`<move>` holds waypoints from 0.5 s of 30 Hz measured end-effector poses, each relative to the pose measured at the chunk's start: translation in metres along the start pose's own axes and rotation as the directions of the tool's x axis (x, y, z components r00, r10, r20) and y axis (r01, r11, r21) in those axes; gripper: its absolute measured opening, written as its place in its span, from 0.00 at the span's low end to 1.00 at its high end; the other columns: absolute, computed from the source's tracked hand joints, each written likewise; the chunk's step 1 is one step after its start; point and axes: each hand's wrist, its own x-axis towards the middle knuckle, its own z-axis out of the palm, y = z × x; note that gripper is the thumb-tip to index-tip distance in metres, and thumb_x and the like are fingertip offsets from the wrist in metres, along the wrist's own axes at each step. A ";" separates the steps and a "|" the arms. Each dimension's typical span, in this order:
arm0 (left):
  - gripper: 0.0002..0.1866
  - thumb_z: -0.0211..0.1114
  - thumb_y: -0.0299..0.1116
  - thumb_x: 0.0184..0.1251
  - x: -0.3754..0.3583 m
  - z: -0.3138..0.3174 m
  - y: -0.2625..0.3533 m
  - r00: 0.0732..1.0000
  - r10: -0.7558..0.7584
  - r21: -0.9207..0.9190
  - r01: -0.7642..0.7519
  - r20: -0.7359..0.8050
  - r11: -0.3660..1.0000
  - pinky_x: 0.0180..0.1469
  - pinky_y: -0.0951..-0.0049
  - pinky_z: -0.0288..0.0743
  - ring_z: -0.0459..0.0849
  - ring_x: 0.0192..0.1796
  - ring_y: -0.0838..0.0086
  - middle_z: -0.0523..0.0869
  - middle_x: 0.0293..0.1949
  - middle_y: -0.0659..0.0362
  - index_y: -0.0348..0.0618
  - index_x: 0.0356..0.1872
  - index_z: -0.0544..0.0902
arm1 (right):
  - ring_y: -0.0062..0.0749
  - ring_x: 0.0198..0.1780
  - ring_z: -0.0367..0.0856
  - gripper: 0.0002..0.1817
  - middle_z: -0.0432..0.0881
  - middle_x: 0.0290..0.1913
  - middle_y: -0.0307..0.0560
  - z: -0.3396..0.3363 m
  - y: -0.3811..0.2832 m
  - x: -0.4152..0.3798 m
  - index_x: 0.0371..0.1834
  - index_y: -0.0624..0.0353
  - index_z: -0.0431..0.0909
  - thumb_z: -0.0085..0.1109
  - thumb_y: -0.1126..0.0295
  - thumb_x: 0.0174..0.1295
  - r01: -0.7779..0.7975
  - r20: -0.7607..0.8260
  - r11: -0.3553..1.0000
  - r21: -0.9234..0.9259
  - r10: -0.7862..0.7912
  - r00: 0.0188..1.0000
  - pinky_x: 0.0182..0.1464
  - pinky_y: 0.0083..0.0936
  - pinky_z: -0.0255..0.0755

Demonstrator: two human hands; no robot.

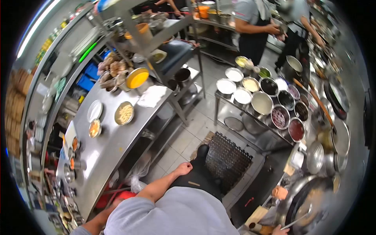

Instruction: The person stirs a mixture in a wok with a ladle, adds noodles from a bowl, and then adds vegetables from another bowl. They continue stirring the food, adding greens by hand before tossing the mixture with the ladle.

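Observation:
My left hand (183, 169) rests in front of my black apron with its fingers curled in, and nothing shows in it. At the bottom edge, partly cut off, my right hand (279, 230) grips the thin metal handle of a ladle (294, 222). The ladle's far end reaches into a large wok (289, 203) on the stove, where pale brownish food (311, 199) lies under a blur of steam. Beside the wok, near my right hand, are a wooden-looking block (257, 215) and a crumpled orange-pink item (279, 192).
A steel counter (113, 147) on the left carries bowls and a white plate (94, 111). Ahead, a low steel table (219, 102) holds several pots of ingredients. A perforated black mat (229, 156) covers the floor. Co-workers (250, 35) stand beyond; another person's arm (102, 217) is at lower left.

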 end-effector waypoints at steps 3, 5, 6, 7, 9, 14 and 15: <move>0.12 0.57 0.39 0.53 -0.013 -0.010 -0.013 0.997 -0.076 -0.121 0.073 -0.027 0.990 0.43 0.66 0.73 0.81 0.39 0.63 0.83 0.33 0.52 0.43 0.33 0.81 | 0.61 0.47 0.70 0.38 0.69 0.51 0.70 -0.157 -0.039 0.072 0.64 0.65 0.55 0.48 0.47 0.58 -0.033 -0.003 0.781 0.624 0.044 0.999 0.48 0.44 0.66; 0.10 0.59 0.36 0.51 -0.017 -0.021 -0.020 0.998 -0.065 -0.122 0.063 -0.009 0.990 0.42 0.68 0.72 0.80 0.38 0.67 0.83 0.32 0.54 0.43 0.33 0.81 | 0.46 0.41 0.72 0.30 0.72 0.43 0.58 -0.139 -0.069 0.103 0.60 0.63 0.59 0.51 0.58 0.58 -0.094 0.130 0.488 0.868 -0.040 0.991 0.44 0.34 0.68; 0.10 0.59 0.36 0.51 -0.017 -0.025 -0.025 0.998 -0.065 -0.139 0.062 -0.015 0.988 0.42 0.68 0.72 0.80 0.38 0.67 0.83 0.32 0.54 0.43 0.33 0.81 | 0.31 0.36 0.74 0.23 0.75 0.35 0.47 -0.145 -0.088 0.112 0.57 0.61 0.63 0.53 0.70 0.58 -0.225 0.247 0.138 0.964 -0.172 0.953 0.40 0.24 0.70; 0.09 0.59 0.34 0.51 -0.015 -0.032 -0.029 0.999 -0.039 -0.267 0.028 -0.035 0.963 0.41 0.70 0.72 0.80 0.37 0.69 0.83 0.31 0.56 0.43 0.33 0.80 | 0.26 0.34 0.71 0.22 0.73 0.33 0.44 -0.154 -0.110 0.114 0.56 0.62 0.65 0.53 0.73 0.57 -0.143 0.170 0.128 0.981 -0.234 0.957 0.37 0.22 0.68; 0.08 0.59 0.32 0.51 -0.006 -0.055 -0.036 0.998 -0.012 -0.401 -0.016 -0.068 0.916 0.40 0.72 0.72 0.80 0.36 0.71 0.83 0.30 0.58 0.42 0.33 0.80 | 0.22 0.31 0.69 0.20 0.71 0.30 0.41 -0.200 -0.162 0.109 0.53 0.64 0.67 0.53 0.76 0.56 -0.135 0.144 0.050 0.990 -0.393 0.908 0.34 0.20 0.67; 0.04 0.54 0.28 0.56 -0.003 -0.201 -0.053 0.877 -0.291 -0.906 -0.295 -0.383 0.304 0.32 0.77 0.73 0.78 0.30 0.77 0.79 0.28 0.62 0.45 0.32 0.76 | 0.26 0.25 0.70 0.15 0.72 0.26 0.44 -0.291 -0.265 0.056 0.46 0.65 0.72 0.55 0.76 0.54 0.141 -0.085 0.025 0.990 -0.685 0.724 0.31 0.21 0.67; 0.04 0.54 0.32 0.57 -0.005 -0.233 -0.063 0.848 -0.332 -0.910 -0.374 -0.414 0.178 0.31 0.75 0.73 0.78 0.30 0.75 0.79 0.28 0.60 0.45 0.30 0.76 | 0.29 0.27 0.71 0.14 0.74 0.25 0.45 -0.308 -0.278 0.044 0.45 0.64 0.73 0.56 0.76 0.53 0.092 -0.038 0.043 0.995 -0.681 0.732 0.33 0.24 0.68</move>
